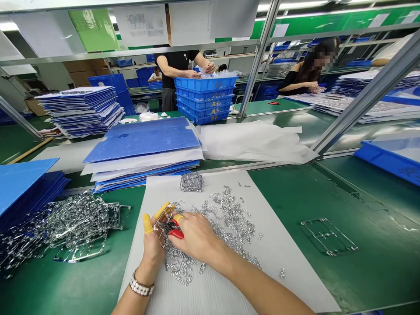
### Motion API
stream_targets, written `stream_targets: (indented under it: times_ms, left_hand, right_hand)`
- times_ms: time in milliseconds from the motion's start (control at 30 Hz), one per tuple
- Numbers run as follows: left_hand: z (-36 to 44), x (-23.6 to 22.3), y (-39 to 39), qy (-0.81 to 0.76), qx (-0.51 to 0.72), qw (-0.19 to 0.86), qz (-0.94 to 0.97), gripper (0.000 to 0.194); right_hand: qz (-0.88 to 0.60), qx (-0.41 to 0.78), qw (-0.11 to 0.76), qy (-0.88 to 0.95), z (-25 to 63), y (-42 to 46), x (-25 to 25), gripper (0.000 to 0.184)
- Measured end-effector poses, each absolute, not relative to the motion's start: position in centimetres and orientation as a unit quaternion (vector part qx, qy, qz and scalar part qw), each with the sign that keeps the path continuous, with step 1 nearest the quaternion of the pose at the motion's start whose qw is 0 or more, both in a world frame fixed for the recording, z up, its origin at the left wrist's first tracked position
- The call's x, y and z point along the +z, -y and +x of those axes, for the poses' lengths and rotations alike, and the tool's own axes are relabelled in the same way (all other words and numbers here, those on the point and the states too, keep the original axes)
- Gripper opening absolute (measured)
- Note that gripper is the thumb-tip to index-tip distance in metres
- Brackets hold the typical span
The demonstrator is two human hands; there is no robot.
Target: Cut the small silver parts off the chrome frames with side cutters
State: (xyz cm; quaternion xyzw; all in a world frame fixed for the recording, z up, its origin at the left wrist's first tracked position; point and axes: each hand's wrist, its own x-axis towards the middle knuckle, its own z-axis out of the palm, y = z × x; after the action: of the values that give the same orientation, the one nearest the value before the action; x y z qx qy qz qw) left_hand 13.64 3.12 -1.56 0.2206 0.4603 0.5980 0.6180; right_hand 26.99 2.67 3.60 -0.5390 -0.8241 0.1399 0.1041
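My left hand (154,238), with yellow finger cots, grips a small silver metal frame (163,218) and tilts it up over the sheet. Close against it, my right hand (197,234) is closed round red-handled nippers (176,234), whose jaws are mostly hidden by the fingers and frame. Beneath and beside both hands, many small shiny metal pieces (232,216) lie scattered on a white sheet (262,280). Beyond the hands, a small stack of metal frames (191,181) sits at the sheet's far edge.
A tangled heap of metal frames (82,221) lies at left; a single frame (329,236) rests at right. Behind are stacked blue boards (144,138), white sheeting (252,142), blue crates (205,98) and a slanting metal post (367,96). Two co-workers handle things across the bench.
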Motion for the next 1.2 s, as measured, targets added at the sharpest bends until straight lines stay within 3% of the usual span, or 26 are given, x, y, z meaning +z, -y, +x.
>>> stream_targets:
  times_ms: [367,700,1200]
  left_hand:
    - [13.6,-1.8,-3.1,-0.461,0.601,0.613,0.227,0.073]
    - [13.5,-1.8,-3.5,-0.429,0.607,0.648,0.167,0.072]
    - [13.5,-2.4,-3.4,-0.465,0.607,0.621,0.175,0.072]
  right_hand:
    - [-0.538,0.126,0.064,0.831,26.8,-2.7,4.3,0.026]
    - [-0.578,0.088,0.07,0.808,28.4,-3.7,4.0,0.027]
    - [-0.578,0.091,0.073,0.808,28.1,-4.1,3.8,0.026]
